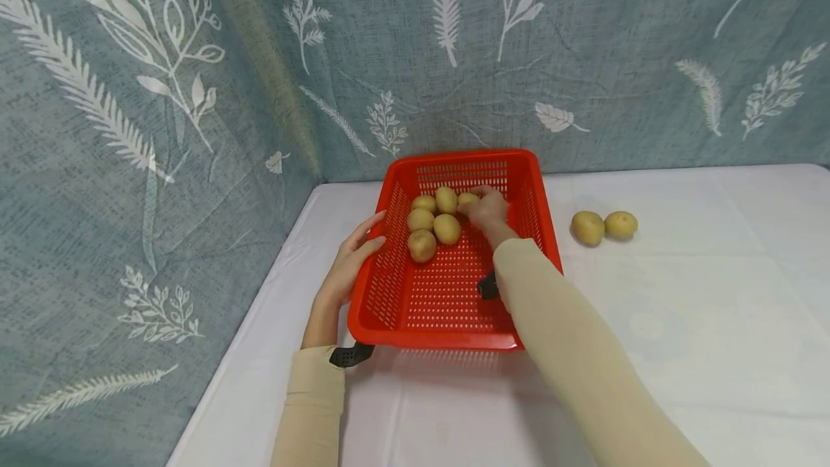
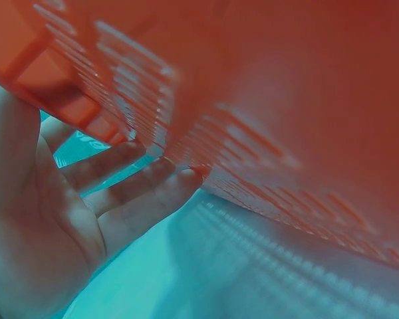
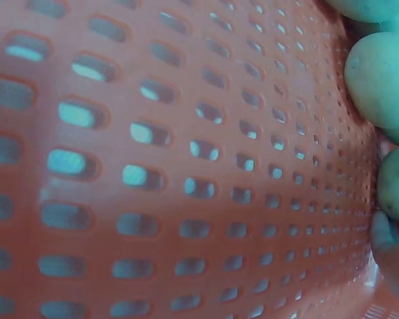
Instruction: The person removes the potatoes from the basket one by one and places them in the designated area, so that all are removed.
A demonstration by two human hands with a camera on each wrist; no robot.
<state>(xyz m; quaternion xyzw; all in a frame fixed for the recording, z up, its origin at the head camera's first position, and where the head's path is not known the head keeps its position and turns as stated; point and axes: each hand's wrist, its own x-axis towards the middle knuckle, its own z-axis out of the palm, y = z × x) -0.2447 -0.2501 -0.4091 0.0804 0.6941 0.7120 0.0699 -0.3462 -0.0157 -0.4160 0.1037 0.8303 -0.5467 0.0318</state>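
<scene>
A red perforated plastic basket (image 1: pixel 434 339) stands tilted on the table, with several yellow potatoes (image 1: pixel 447 229) grouped toward its back left. My right hand (image 1: pixel 489 209) reaches inside and grips a potato (image 1: pixel 467 199) at the back of the group. In the right wrist view, a fingertip (image 3: pixel 391 256) lies against a potato (image 3: pixel 396 183) close above the basket floor (image 3: pixel 206 153). Outside the basket's left wall is my left hand (image 1: pixel 346 269), its fingertips at the rim. The left wrist view shows its fingers (image 2: pixel 149 203) stretched out, touching the slotted wall (image 2: pixel 136 73).
Two more potatoes (image 1: pixel 588 228) lie side by side on the white tablecloth (image 1: pixel 700 323), right of the basket. A grey-blue curtain (image 1: pixel 415 56) with white leaf patterns hangs behind the table and down its left side, close to the basket's back rim.
</scene>
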